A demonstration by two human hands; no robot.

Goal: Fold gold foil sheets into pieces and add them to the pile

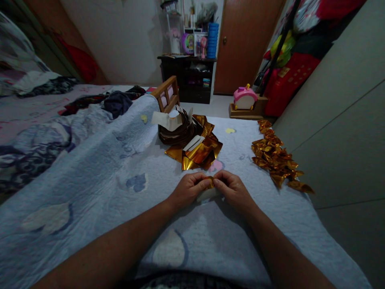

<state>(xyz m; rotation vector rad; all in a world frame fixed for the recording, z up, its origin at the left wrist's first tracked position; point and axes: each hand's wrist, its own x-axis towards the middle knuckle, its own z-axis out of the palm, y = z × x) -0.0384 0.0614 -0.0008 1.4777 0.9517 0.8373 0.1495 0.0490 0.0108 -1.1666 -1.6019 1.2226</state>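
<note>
A small sheet of gold foil paper (211, 184) is pinched between my two hands, its pale backing (207, 195) showing below the fingers. My left hand (191, 188) closes thumb and fingers on its left part. On its right part, my right hand (231, 188) grips in the same way. Just beyond my hands lies a loose heap of gold foil sheets (195, 158), beside a thick curled stack of paper (177, 134). Off to the right sits a pile of folded gold foil pieces (270, 154). The fingers hide part of the held sheet.
A pale blue quilt (120, 208) with heart shapes covers the bed under everything. Crumpled clothes (117, 103) lie at the left. A wooden rail (167, 94) and a pink toy (245, 98) stand beyond the bed, and a pale wall panel (339, 120) rises at the right.
</note>
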